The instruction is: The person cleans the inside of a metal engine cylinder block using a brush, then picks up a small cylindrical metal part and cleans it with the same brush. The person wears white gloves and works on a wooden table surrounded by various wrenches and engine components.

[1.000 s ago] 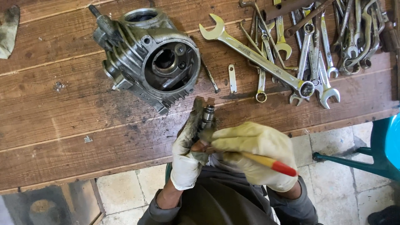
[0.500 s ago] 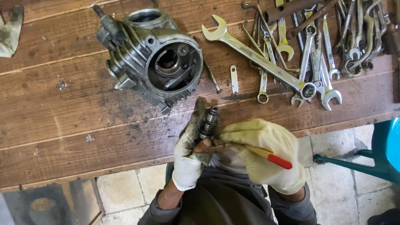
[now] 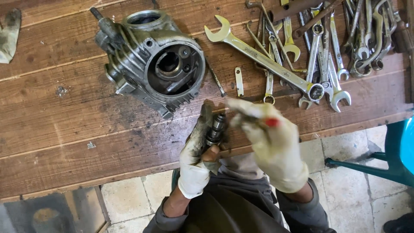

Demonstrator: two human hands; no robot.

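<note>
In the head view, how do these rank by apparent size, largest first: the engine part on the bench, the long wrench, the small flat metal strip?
1. Engine part, clearly the biggest.
2. Long wrench, longer but far slimmer.
3. Small flat metal strip, the smallest.
All lie on the same bench, so nearness hardly matters.

I see my left hand (image 3: pixel 195 162) in a pale, cream-coloured glove, its fingers (image 3: pixel 204 123) blackened with grease; my right hand (image 3: pixel 269 142) wears a matching glove, cleaner and motion-blurred; grey sleeves cover both forearms, over dark grey clothing below.
</note>
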